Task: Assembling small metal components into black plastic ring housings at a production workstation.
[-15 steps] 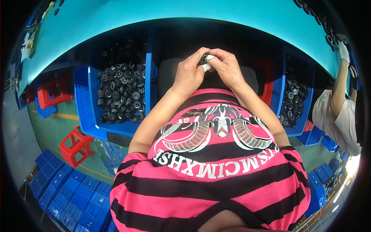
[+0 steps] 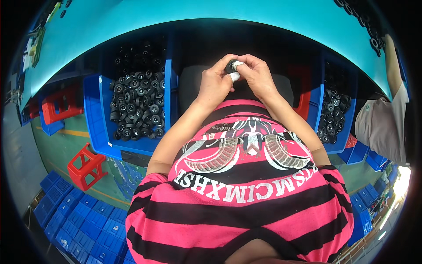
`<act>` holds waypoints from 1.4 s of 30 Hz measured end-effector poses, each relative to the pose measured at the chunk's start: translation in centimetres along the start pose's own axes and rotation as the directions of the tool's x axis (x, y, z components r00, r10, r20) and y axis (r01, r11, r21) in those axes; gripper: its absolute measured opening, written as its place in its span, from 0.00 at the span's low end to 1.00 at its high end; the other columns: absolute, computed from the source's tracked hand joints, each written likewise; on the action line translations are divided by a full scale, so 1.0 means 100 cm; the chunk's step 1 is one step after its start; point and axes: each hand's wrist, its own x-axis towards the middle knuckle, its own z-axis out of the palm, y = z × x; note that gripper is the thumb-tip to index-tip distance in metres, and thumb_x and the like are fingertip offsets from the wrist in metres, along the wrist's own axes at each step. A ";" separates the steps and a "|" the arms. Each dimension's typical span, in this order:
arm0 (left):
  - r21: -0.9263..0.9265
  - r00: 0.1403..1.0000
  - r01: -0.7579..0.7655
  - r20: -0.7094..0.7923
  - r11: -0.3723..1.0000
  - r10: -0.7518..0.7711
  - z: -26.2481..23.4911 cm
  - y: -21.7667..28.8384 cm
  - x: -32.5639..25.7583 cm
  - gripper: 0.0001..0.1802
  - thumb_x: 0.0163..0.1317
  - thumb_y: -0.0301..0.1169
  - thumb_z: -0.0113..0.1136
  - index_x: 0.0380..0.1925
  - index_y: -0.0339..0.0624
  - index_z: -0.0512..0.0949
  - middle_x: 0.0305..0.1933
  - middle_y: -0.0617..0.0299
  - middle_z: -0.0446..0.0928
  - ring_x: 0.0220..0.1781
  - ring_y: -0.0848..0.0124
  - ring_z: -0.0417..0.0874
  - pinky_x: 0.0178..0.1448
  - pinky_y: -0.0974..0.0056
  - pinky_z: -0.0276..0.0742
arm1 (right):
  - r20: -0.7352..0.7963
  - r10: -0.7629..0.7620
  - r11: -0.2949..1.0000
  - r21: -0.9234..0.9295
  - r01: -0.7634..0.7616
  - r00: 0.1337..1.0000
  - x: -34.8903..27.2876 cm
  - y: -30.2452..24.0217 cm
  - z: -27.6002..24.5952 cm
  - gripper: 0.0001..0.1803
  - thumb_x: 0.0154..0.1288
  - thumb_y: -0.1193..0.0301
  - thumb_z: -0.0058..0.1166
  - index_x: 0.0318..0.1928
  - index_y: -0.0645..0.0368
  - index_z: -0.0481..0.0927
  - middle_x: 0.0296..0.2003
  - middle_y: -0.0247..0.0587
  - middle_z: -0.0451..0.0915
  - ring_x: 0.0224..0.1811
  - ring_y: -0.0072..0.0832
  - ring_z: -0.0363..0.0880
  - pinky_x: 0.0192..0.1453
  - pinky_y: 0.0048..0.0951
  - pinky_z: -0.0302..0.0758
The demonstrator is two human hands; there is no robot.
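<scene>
My left hand (image 2: 214, 82) and my right hand (image 2: 258, 77) meet in front of my body, close to the table's near edge. Between their fingers is a small black toy wheel (image 2: 229, 67), gripped from both sides. White wraps cover both thumb tips, which press near the wheel. The fingers partly hide the wheel. To the left stands a blue bin (image 2: 105, 110) with a heap of small black wheels (image 2: 137, 103). On the right, another blue bin (image 2: 314, 115) holds more black wheels (image 2: 332, 112).
A turquoise tabletop (image 2: 184, 12) curves across the far side, with black wheels (image 2: 373, 43) at its right. Red stools (image 2: 87, 167) and stacked blue crates (image 2: 90, 226) stand at left. A co-worker (image 2: 381, 125) is at far right, arm on the table.
The wheel has turned a little between my fingers and shows more of its face. At far right the co-worker has shifted, with the gloved hand no longer visible.
</scene>
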 end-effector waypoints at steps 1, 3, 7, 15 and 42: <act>0.004 1.000 -0.016 -0.007 1.000 0.016 0.001 -0.003 0.000 0.27 0.63 0.14 0.54 0.62 0.42 0.76 0.38 0.60 0.84 0.31 0.80 0.83 0.30 0.72 0.82 | -0.012 -0.013 0.999 -0.042 0.013 1.000 -0.001 0.002 0.000 0.15 0.66 0.73 0.58 0.49 0.70 0.82 0.37 0.42 0.86 0.37 0.22 0.84 0.41 0.24 0.81; 0.036 0.999 -0.037 -0.022 0.999 0.038 0.001 -0.006 0.000 0.27 0.62 0.13 0.53 0.62 0.41 0.77 0.37 0.60 0.84 0.31 0.80 0.83 0.29 0.72 0.82 | -0.024 -0.036 0.990 -0.138 0.033 0.999 -0.001 0.002 0.001 0.15 0.67 0.72 0.58 0.49 0.69 0.82 0.37 0.42 0.86 0.37 0.22 0.84 0.42 0.25 0.81; 0.280 0.976 -0.192 -0.049 0.941 0.213 0.001 -0.014 -0.001 0.28 0.62 0.13 0.52 0.62 0.41 0.76 0.37 0.60 0.84 0.32 0.79 0.84 0.29 0.72 0.82 | 0.002 -0.054 0.974 -0.221 0.053 0.999 0.001 0.003 -0.001 0.16 0.67 0.71 0.56 0.51 0.69 0.82 0.37 0.42 0.86 0.37 0.23 0.84 0.44 0.25 0.81; -0.218 0.999 -0.021 -0.032 0.976 0.015 -0.003 -0.011 -0.002 0.26 0.63 0.15 0.58 0.62 0.40 0.76 0.39 0.61 0.84 0.33 0.78 0.84 0.29 0.74 0.82 | 0.143 0.090 0.992 0.078 -0.102 0.986 0.001 -0.011 -0.002 0.18 0.67 0.74 0.54 0.54 0.71 0.81 0.41 0.42 0.85 0.39 0.25 0.84 0.46 0.26 0.81; -0.313 0.996 -0.012 0.076 0.950 0.038 -0.015 -0.011 0.001 0.31 0.64 0.20 0.65 0.68 0.39 0.70 0.47 0.58 0.83 0.44 0.71 0.86 0.32 0.71 0.84 | 0.192 0.046 0.984 0.162 -0.078 0.980 -0.004 -0.023 -0.009 0.27 0.64 0.76 0.58 0.64 0.68 0.74 0.45 0.43 0.85 0.43 0.24 0.83 0.51 0.26 0.79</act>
